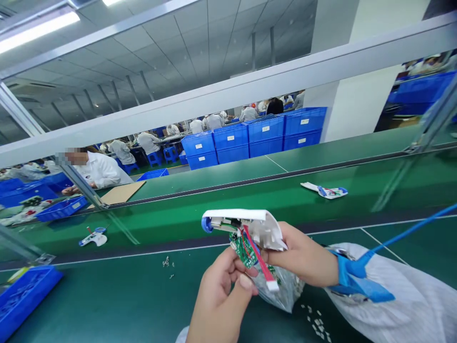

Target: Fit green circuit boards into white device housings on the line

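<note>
Beyond hands (223, 296) holding wired casing (267, 229), belt (221, 195) borders table (117, 295).

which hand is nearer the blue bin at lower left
Left: the left hand is to the right of the blue bin; the right hand is farther right.

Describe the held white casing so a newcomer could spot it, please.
Above the green workbench, find the right hand with its blue wristband. It grips the white casing, blue-tipped; unlike similar pieces lying farther back, this one is held up.
</note>
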### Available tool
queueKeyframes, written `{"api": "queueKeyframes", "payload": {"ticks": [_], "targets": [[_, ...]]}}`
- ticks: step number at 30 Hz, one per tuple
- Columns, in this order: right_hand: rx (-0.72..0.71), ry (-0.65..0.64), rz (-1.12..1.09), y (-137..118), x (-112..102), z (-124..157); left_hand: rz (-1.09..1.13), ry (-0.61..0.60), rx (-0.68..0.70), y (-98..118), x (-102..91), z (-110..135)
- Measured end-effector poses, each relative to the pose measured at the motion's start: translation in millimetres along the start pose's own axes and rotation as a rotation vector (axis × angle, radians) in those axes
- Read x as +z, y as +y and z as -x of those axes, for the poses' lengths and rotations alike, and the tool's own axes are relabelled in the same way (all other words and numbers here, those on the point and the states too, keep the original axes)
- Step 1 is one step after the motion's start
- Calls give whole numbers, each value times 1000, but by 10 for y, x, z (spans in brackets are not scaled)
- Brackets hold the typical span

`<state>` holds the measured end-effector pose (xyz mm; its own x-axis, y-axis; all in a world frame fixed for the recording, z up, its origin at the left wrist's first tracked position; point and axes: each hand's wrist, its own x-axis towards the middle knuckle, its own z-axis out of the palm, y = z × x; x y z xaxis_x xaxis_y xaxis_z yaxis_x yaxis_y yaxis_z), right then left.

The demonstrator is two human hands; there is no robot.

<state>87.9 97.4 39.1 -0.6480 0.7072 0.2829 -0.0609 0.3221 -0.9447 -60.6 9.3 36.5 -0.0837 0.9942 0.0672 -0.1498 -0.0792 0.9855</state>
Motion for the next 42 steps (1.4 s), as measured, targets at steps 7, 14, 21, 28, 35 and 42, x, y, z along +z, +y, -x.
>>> {"api": "queueKeyframes", "payload": {"ticks": [7, 14, 21, 28, 35, 42], "targets": [[-13, 162, 110, 84, 88, 147, 551, 51, -63, 8, 118, -9], [20, 209, 155, 168, 186, 224, 733, -33, -90, -56, 77, -50], [166, 13, -51, 105, 265, 387, 508, 110, 82, -134, -72, -118], [-168, 267, 137, 2, 172, 370, 285, 82, 73, -77, -221, -64], [-623, -67, 408, -282, 57, 217, 343, 20, -26, -36, -236, -48], [-568, -148, 229, -334, 77, 70, 348, 65, -25, -45, -221, -61]]}}
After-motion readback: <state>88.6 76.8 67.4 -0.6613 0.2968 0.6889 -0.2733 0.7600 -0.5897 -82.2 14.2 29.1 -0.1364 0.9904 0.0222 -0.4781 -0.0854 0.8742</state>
